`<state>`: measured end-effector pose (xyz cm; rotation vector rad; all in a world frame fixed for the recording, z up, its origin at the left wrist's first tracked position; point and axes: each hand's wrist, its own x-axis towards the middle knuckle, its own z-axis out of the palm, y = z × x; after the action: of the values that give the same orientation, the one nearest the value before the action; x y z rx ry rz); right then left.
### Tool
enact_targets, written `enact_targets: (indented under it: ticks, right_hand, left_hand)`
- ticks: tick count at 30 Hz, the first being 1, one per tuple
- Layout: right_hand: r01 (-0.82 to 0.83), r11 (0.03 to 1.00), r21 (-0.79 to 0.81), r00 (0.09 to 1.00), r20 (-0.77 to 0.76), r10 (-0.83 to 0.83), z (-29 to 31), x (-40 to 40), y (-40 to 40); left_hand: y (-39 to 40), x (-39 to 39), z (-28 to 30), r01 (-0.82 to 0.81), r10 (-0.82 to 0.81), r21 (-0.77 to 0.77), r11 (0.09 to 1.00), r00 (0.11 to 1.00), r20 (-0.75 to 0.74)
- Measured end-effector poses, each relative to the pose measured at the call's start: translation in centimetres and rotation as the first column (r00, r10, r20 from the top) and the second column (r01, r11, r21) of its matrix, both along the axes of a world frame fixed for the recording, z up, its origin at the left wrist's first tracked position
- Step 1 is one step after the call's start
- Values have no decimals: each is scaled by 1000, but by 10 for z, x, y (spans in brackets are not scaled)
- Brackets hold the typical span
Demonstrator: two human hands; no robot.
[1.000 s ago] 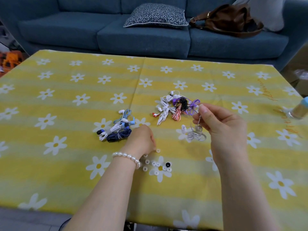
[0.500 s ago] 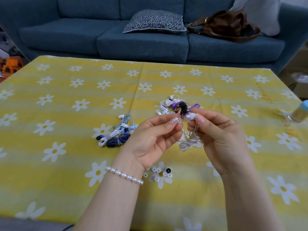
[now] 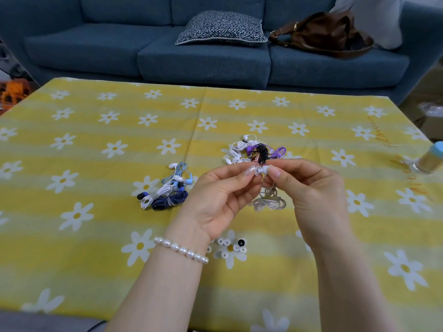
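While both hands meet over the middle of the yellow daisy-print tablecloth [image 3: 96, 236], the small white in-ear earbud [image 3: 263, 168] sits between them, lifted off the cloth.

Left hand [image 3: 215, 200]: thumb and forefinger pinch a clear silicone ear tip [image 3: 254, 172] right against the bud's end; other fingers loosely curled.
Right hand [image 3: 314, 195]: thumb and forefinger pinch the bud body; rest curled.
The bud's coiled pale-grey cable [image 3: 269, 201] hangs below, between the palms, partly hidden by the right fingers.

Clock centred on the bud, 12 = away from the person:
- 12, close: one tangled pile of white, purple, black and red earphones [image 3: 254, 152]. Fingertips cover its near edge; can't count the sets.
- 9: a second pile, white, light-blue and navy earphones [image 3: 165, 190], apart from the left hand.
- 6: loose round ear tips [image 3: 227, 248] on the cloth, about seven white plus one black. Left wrist overlaps the cluster's 9 o'clock side, so the count is approximate.
- 3, table edge: one blurred bottle with blue cap and gold body [image 3: 429, 161].
- 12, far: one blue fabric sofa [image 3: 203, 56] carrying one black-and-white patterned cushion [image 3: 221, 28]; one brown leather bag [image 3: 321, 34] at 1.
- Left wrist: one white pearl bracelet [image 3: 181, 250].
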<state>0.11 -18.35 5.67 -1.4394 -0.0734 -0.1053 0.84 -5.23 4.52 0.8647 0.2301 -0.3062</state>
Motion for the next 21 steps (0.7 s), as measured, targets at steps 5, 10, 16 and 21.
enact_targets:
  ticks: [5,10,16,21]
  right_hand:
    - [36,998,-56,999,29,-35,-2,1,0]
    - [57,996,-68,998,30,-55,-3,2,2]
    - [92,990,-106,996,27,-90,-5,3,3]
    - [106,981,-160,994,35,-102,-6,4,3]
  left_hand:
    - [-1,0,-1,-4,4,23,1000,1000,14]
    - [-2,-1,-1,-43,42,53,998,999,20]
    - [-4,-1,0,-82,77,120,989,996,41]
    - [-5,-2,0,-141,125,215,966,989,83]
